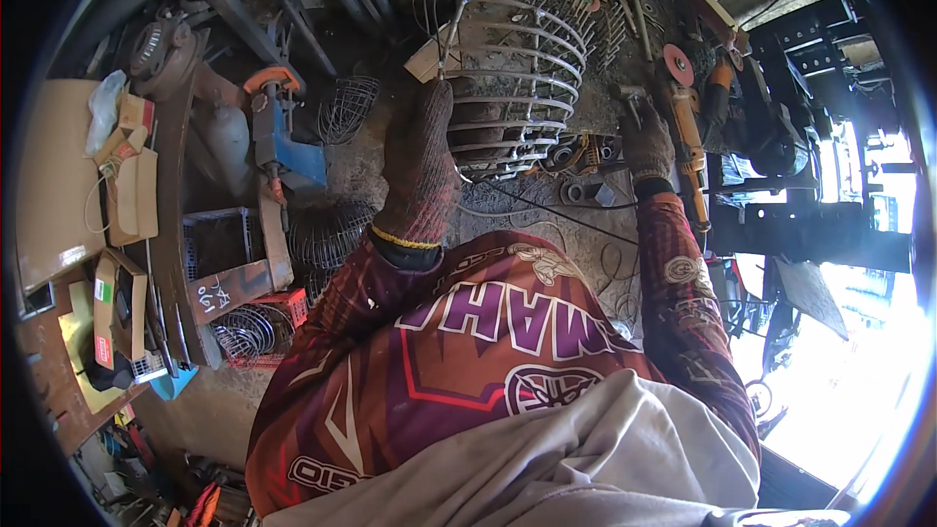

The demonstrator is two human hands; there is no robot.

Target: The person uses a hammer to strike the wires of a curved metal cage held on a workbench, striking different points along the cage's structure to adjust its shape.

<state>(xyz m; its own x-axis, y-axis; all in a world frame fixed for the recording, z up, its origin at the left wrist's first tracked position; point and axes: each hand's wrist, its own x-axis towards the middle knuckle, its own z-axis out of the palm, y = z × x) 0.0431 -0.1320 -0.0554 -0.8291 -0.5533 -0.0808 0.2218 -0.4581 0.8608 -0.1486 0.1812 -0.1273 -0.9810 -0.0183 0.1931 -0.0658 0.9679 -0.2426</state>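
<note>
A cage of bent metal rods (pixel 535 141), with curved ribs one above another, stands in front of me on the dark work surface. My left hand (pixel 422 151), in a dark knitted glove, is closed on its left side; the fingers show behind the ribs. Right of the cage, my gloved right hand (pixel 646 144) is closed round what looks like a hammer (pixel 632 94). The metal head sticks out beyond the fingers, and the grip is mostly hidden. A gap separates this tool from the cage.
An orange angle grinder (pixel 687 132) with a pink disc lies right of my right hand, beside a second grinder (pixel 720 88). Short metal tubes (pixel 590 194) and a cable lie nearer me. At left are a blue clamp (pixel 285 132), wire cages (pixel 330 234) and cardboard boxes (pixel 132 171).
</note>
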